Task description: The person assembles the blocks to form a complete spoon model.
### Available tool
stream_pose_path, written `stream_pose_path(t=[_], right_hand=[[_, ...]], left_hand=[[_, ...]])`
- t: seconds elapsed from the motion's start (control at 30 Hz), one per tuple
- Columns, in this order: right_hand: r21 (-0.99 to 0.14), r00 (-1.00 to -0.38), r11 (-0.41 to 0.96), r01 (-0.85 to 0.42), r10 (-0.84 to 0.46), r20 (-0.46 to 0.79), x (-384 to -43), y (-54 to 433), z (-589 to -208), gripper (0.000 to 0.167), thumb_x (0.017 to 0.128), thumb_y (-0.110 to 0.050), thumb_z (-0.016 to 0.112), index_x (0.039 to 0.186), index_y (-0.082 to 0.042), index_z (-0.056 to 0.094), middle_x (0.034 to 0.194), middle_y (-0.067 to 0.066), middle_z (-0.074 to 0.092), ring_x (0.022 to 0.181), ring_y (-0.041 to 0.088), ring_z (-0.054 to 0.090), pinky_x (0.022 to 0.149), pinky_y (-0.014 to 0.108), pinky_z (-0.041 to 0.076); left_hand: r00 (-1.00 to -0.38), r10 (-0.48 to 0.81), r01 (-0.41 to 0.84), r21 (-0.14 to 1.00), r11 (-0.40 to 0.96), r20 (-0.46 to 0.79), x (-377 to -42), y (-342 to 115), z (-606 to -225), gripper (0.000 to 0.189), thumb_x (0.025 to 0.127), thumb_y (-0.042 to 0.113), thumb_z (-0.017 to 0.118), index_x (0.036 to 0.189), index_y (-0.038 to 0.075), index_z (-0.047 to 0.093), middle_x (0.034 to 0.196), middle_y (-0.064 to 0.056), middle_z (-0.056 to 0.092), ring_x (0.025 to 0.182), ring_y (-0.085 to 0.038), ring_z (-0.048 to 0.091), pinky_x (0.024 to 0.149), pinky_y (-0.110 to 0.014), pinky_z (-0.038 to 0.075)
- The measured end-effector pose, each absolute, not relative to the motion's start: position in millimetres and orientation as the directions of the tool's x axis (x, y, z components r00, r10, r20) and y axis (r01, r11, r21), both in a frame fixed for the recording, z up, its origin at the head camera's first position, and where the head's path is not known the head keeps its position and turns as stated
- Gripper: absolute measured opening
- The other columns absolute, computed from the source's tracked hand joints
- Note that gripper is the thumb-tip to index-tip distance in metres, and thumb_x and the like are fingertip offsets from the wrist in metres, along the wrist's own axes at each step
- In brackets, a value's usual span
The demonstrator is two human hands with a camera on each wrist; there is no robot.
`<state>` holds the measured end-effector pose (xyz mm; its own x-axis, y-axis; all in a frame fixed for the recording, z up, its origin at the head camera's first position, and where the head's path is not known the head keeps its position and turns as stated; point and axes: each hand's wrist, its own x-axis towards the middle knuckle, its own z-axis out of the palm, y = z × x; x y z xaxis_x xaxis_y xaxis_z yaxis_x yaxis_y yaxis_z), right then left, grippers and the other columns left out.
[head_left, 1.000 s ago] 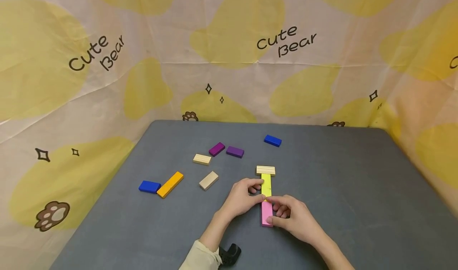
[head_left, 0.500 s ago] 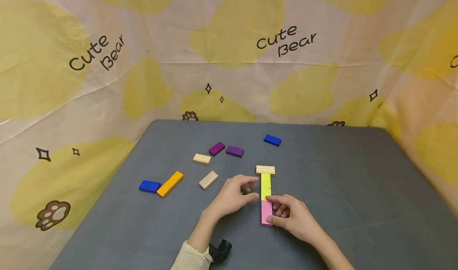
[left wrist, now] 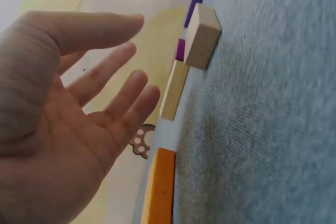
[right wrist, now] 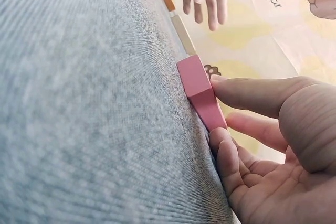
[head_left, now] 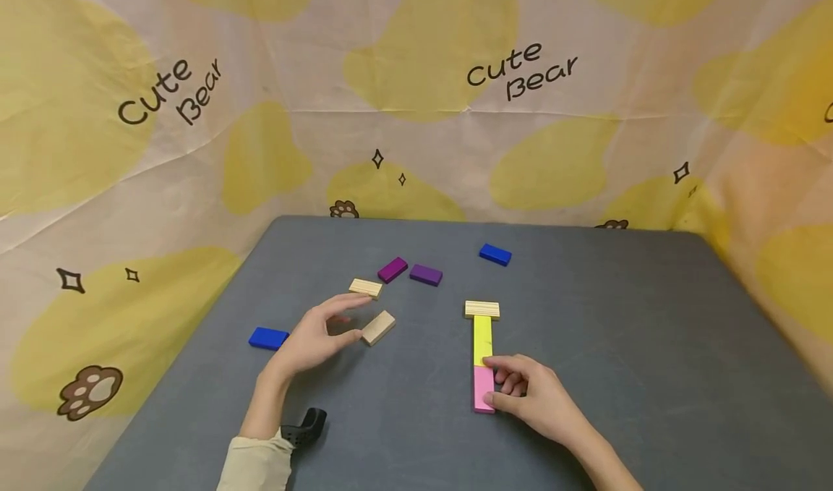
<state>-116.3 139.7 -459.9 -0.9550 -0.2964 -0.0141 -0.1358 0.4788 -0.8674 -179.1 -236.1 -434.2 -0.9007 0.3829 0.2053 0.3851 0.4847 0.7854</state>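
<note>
My right hand (head_left: 536, 400) holds a pink block (head_left: 482, 384), its thumb near the close end and its index fingertip by the seam with a yellow-green block (head_left: 482, 338). These two lie end to end, and a pale wooden block (head_left: 482, 309) sits crosswise at the far end, like a T. Over on the left, my left hand (head_left: 315, 338) is spread with nothing in it, thumb tip beside a plain wooden block (head_left: 379, 328). In the head view it hides the orange block, which shows in the left wrist view as a long orange block (left wrist: 160, 184).
Another wooden block (head_left: 366, 288) lies just past the left fingertips. Beyond it are a magenta block (head_left: 392, 270) and a purple block (head_left: 426, 275). One blue block (head_left: 495, 254) lies at the back, another blue block (head_left: 267, 338) at the left. A patterned cloth (head_left: 416, 79) surrounds the grey tabletop (head_left: 625, 310).
My left hand has let go of the yellow-green and pink row and travelled left to the loose wooden blocks, covering the orange one. My right hand has stayed on the pink block.
</note>
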Motion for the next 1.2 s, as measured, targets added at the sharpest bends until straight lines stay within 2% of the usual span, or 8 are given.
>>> stream_pose_path(t=[0.17,0.27,0.47,0.77,1.0,1.2], right_hand=[[-0.868,-0.953,0.479,-0.127,-0.301,-0.027,-115,141,-459,0.047,0.077,-0.022,0.086,0.119,-0.010,0.069,0.089,0.003,0.055,0.077,0.020,0.054,0.064,0.025,0.048],[-0.870,-0.952,0.477,-0.127,-0.306,-0.029,-115,141,-459,0.048,0.077,-0.023,0.086,0.120,-0.010,0.069,0.088,0.003,0.055,0.078,0.020,0.053,0.064,0.025,0.048],[-0.873,-0.953,0.473,-0.117,-0.300,-0.035,-114,141,-460,0.049,0.077,-0.022,0.086,0.120,-0.010,0.069,0.088,0.003,0.055,0.078,0.019,0.053,0.063,0.025,0.047],[-0.869,-0.954,0.478,-0.124,-0.299,-0.029,-115,141,-459,0.048,0.077,-0.022,0.086,0.119,-0.010,0.069,0.089,0.002,0.055,0.079,0.019,0.053,0.064,0.025,0.047],[-0.867,-0.954,0.481,-0.126,-0.297,-0.027,-115,140,-458,0.047,0.077,-0.022,0.086,0.119,-0.010,0.069,0.089,0.002,0.055,0.079,0.019,0.053,0.064,0.025,0.047],[-0.868,-0.955,0.484,-0.110,-0.292,-0.042,-114,140,-457,0.049,0.076,-0.022,0.086,0.120,-0.010,0.068,0.089,0.003,0.054,0.079,0.019,0.052,0.064,0.025,0.047]], left_hand=[[-0.891,0.433,0.353,0.811,0.467,0.138,-180,-237,-442,0.059,0.086,-0.002,0.072,0.141,0.008,0.054,0.140,-0.010,0.052,0.118,-0.032,0.055,0.092,-0.045,0.049],[-0.900,0.425,0.322,0.809,0.492,0.100,-180,-235,-446,0.060,0.086,-0.003,0.072,0.142,0.008,0.053,0.139,-0.011,0.052,0.115,-0.030,0.057,0.092,-0.044,0.049],[-0.911,0.404,0.301,0.799,0.520,0.081,-181,-232,-449,0.062,0.086,-0.005,0.071,0.142,0.011,0.053,0.138,-0.010,0.053,0.112,-0.025,0.058,0.093,-0.045,0.047],[-0.920,0.386,0.294,0.776,0.558,0.070,-181,-227,-451,0.066,0.083,-0.001,0.075,0.144,0.011,0.051,0.132,-0.009,0.056,0.099,-0.019,0.060,0.085,-0.038,0.050],[-0.924,0.379,0.280,0.759,0.588,0.048,-179,-221,-449,0.074,0.083,-0.001,0.076,0.148,0.011,0.044,0.140,-0.009,0.051,0.098,-0.018,0.057,0.087,-0.041,0.048],[-0.920,0.390,0.288,0.733,0.616,0.035,-178,-220,-450,0.075,0.085,0.000,0.074,0.151,0.014,0.041,0.134,-0.006,0.054,0.098,-0.017,0.055,0.088,-0.042,0.046]])
